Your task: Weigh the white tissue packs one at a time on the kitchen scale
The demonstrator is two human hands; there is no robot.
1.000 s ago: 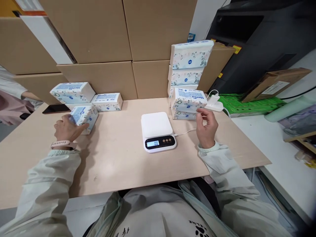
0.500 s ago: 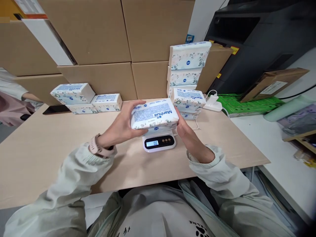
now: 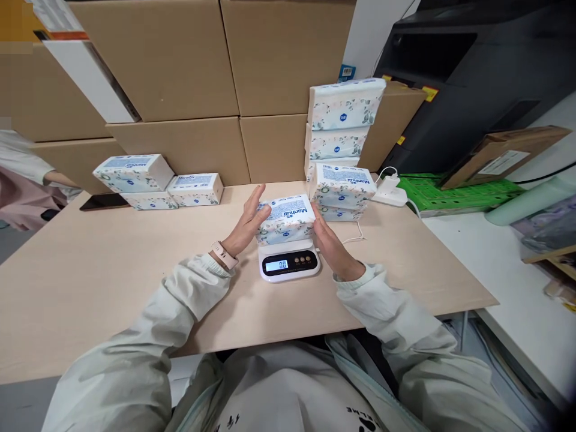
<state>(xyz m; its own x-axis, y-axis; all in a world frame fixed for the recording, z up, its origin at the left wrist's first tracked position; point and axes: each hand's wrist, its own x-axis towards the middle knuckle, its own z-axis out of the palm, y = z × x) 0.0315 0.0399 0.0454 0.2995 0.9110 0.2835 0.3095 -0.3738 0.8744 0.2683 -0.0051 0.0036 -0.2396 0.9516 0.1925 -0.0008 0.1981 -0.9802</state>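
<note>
A white tissue pack with blue print lies on the platform of a small white kitchen scale in the middle of the wooden table. The scale's display is lit. My left hand lies flat against the pack's left side, fingers stretched out. My right hand lies along the pack's right side, fingers straight. Neither hand wraps round the pack.
A tall stack of tissue packs stands just behind the scale to the right. More packs and a dark phone lie at the back left. Cardboard cartons line the back. A charger, green mat and black machine are at the right. Another person's sleeve shows at far left.
My left hand picked a pack up from the left pile, both hands carried it over the scale, and it now rests on the platform with my fingers straightened beside it.
</note>
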